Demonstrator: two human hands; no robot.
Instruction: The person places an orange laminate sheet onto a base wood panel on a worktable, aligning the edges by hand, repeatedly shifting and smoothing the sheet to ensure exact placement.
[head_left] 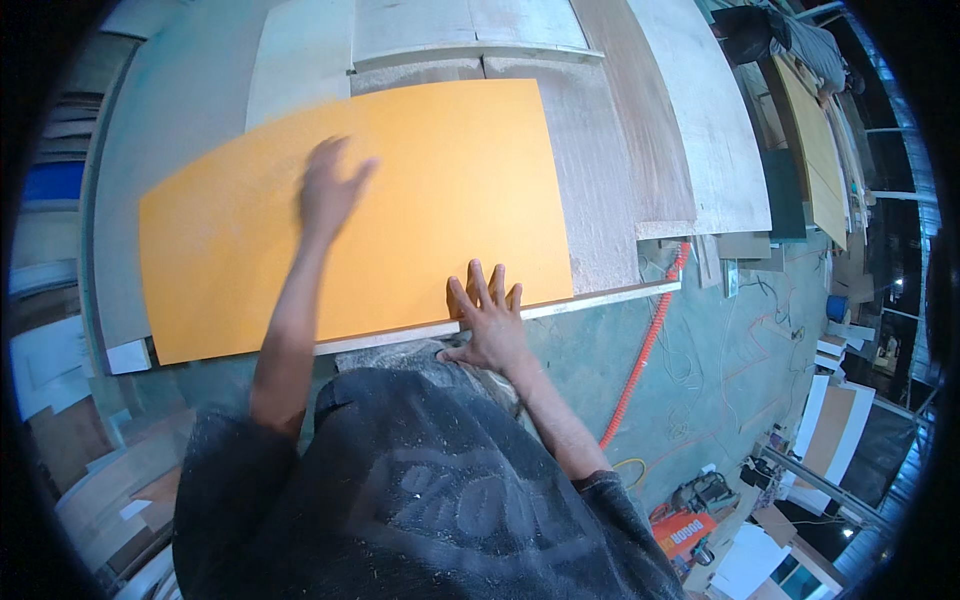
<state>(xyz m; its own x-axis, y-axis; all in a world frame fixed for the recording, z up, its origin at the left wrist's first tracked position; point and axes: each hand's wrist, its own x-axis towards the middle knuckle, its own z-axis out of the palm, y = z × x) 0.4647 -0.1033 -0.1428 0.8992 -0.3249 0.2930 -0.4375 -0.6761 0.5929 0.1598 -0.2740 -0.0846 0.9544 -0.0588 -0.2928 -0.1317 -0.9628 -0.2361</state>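
A large yellow-orange panel (450, 190) lies flat on the worktable in front of me. Pale dust is scattered over its left and far-left part. Over that left half is my left hand (332, 190), blurred by motion, thumb apart from the fingers and nothing seen in it. Whether its palm touches the surface I cannot tell. My right hand (490, 325) rests at the panel's near edge, right of its middle. Its fingers are spread on top, and the thumb reaches toward my body below the edge.
Grey and whitish boards (600, 150) cover the table beyond and right of the panel. An orange coiled hose (650, 340) hangs from the table edge to the floor (740, 340), where thin cables lie. Another person (805, 50) is at the far right, beside leaning boards. Tools (700, 495) sit at lower right.
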